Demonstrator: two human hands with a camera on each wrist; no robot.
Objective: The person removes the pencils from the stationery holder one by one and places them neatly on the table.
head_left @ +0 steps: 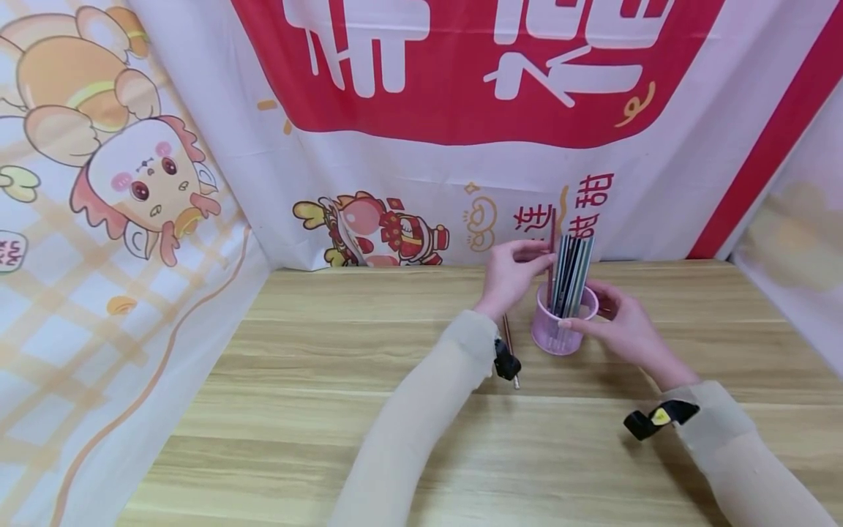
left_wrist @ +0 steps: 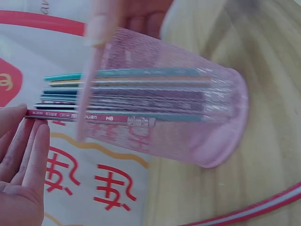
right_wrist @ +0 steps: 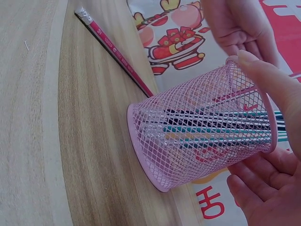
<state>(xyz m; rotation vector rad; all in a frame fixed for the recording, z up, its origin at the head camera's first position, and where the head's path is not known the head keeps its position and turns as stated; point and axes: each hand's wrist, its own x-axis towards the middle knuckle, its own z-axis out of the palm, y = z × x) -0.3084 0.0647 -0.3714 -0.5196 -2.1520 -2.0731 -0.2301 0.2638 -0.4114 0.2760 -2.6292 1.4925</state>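
Red pencil: pinched by left hand, eraser end inside mesh cup near far edge of worktop. Mesh cup gripped by right hand; straight, gentle lowering advised.

1. I've got the head cam well back, facing forward and down over the surface.
2. Left wrist feed's right up close, sideways on the pink cup.
3. Right wrist's close too, tilted, sharing that cup.
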